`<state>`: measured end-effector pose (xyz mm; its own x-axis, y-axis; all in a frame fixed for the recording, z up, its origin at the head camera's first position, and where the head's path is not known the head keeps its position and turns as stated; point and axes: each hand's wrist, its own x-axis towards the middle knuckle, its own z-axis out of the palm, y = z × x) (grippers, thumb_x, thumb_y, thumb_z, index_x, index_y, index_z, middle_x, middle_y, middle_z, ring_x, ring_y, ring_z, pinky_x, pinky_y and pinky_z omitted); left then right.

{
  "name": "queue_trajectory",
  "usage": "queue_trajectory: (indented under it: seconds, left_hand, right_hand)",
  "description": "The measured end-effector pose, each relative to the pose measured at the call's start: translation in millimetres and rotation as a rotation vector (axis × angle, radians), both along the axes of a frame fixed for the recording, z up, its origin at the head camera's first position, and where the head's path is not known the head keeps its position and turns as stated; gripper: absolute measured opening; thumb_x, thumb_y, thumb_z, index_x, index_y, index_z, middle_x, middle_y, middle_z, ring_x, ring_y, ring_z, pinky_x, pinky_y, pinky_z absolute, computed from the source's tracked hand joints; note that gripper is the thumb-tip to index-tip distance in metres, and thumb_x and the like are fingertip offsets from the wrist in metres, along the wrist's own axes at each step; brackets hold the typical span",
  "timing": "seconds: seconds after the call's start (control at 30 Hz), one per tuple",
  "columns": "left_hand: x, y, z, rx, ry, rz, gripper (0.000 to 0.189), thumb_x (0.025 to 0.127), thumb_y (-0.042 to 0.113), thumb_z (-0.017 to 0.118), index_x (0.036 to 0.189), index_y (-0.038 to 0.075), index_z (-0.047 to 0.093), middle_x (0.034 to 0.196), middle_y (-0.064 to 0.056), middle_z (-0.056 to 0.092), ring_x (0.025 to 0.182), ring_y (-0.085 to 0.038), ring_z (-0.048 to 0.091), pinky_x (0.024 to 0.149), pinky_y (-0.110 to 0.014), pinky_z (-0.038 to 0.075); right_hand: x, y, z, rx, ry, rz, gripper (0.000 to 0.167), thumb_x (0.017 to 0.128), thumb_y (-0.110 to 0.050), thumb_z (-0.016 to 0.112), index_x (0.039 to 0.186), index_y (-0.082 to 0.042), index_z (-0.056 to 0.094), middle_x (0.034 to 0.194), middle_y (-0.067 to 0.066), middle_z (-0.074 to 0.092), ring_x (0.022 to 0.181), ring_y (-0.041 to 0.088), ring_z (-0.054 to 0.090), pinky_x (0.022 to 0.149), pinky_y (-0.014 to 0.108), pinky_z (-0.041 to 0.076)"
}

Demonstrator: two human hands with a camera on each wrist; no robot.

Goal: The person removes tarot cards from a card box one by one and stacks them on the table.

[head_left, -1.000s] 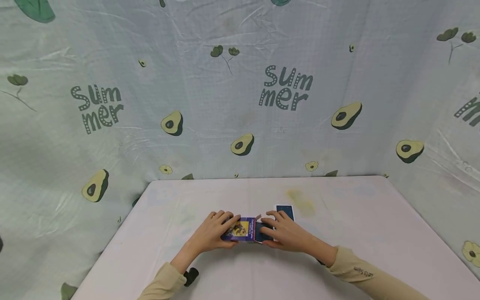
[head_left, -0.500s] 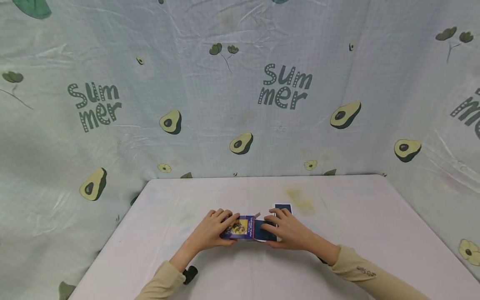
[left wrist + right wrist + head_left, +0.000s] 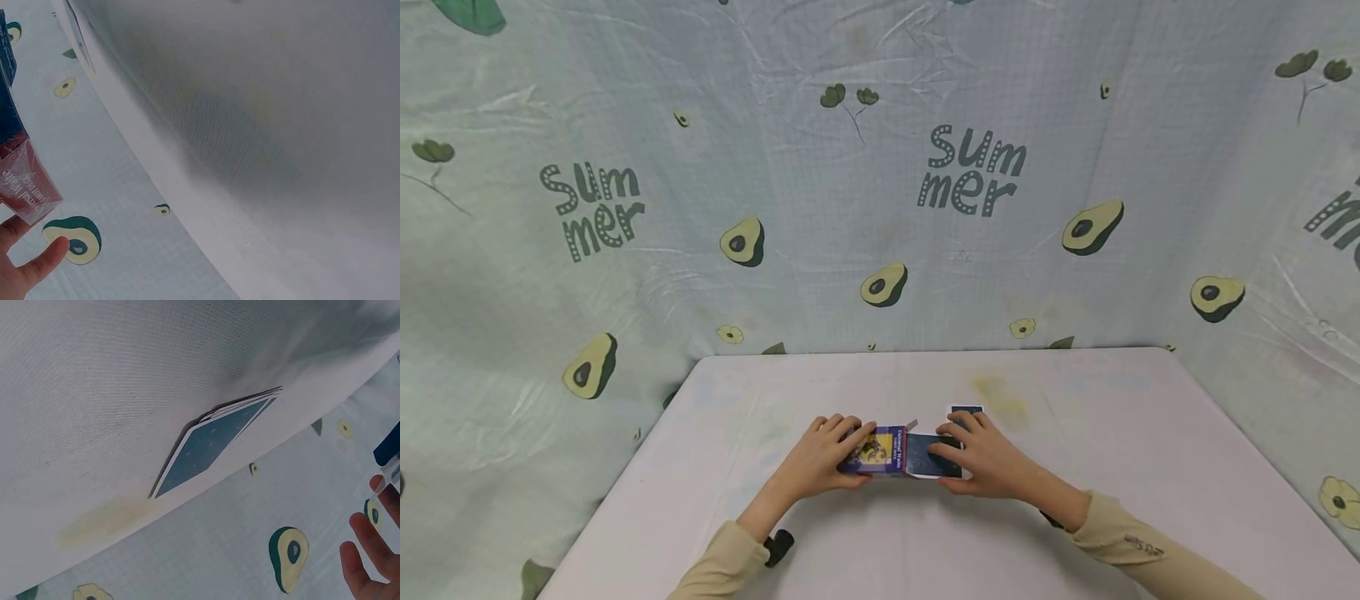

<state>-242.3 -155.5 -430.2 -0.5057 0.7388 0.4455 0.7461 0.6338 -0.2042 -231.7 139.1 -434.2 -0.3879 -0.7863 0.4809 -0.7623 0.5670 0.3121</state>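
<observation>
As I look over the pale tabletop (image 3: 775, 400), the left hand (image 3: 820, 458) curls round a purple box (image 3: 877, 447), probably light, crushable card, safest by its edges; at its three o'clock, the right hand (image 3: 992, 458) pinches the protruding blue deck (image 3: 925, 456), likely heavier, slippery, wanting both long edges; a small card pile (image 3: 209, 444) lies towards two o'clock.

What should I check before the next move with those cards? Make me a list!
1. Left hand holding the purple box: ok.
2. Right hand holding the dark blue deck: ok.
3. Deck fully apart from the box: not ok, it meets the box's open end.
4. Loose cards stacked neatly on the table: not ok, their edges are uneven.
5. Every card there: cannot tell, they can't be counted here.
</observation>
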Motion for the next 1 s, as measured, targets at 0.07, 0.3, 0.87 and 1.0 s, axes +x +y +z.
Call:
queue_trajectory:
  seconds: [0.07,0.3,0.87,1.0]
  left_hand:
    - [-0.2,-0.2,0.4,0.000,-0.001,-0.001,0.075,0.066,0.055,0.067,0.128,0.018,0.046,0.108,-0.001,0.053,0.091,-0.014,0.048,0.075,-0.034,0.040]
    - [-1.8,-3.0,1.1,0.030,-0.004,-0.028,0.074,0.065,0.052,0.069,0.127,0.017,0.048,0.107,-0.001,0.054,0.092,-0.014,0.050,0.074,-0.033,0.040]
    - [-1.2,-9.4,3.4,-0.004,-0.056,-0.035,0.075,0.067,0.052,0.068,0.130,0.020,0.044,0.111,0.001,0.054,0.095,-0.014,0.050,0.077,-0.034,0.041]
    - [-1.8,-9.2,1.6,-0.001,-0.055,-0.041,0.075,0.066,0.052,0.068,0.130,0.020,0.044,0.111,0.001,0.054,0.095,-0.014,0.050,0.077,-0.034,0.041]
  right_hand:
    - [0.0,1.9,1.6,-0.003,-0.019,0.020,0.045,0.072,-0.052,0.064,0.108,-0.025,0.058,0.108,0.002,0.056,0.103,0.026,0.050,0.079,0.044,0.041]
    - [-1.7,13.2,5.4,0.028,-0.138,0.082,0.058,0.070,-0.047,0.068,0.122,-0.026,0.052,0.119,0.003,0.054,0.111,0.027,0.046,0.082,0.046,0.039]
    - [5.7,14.7,9.7,0.042,-0.139,0.185,0.050,0.073,-0.046,0.067,0.119,-0.032,0.054,0.119,0.006,0.055,0.109,0.026,0.047,0.081,0.043,0.043]
    - [6.7,15.1,6.8,0.013,-0.147,0.189,0.046,0.075,-0.045,0.065,0.118,-0.031,0.054,0.119,0.005,0.054,0.109,0.027,0.047,0.082,0.044,0.042]
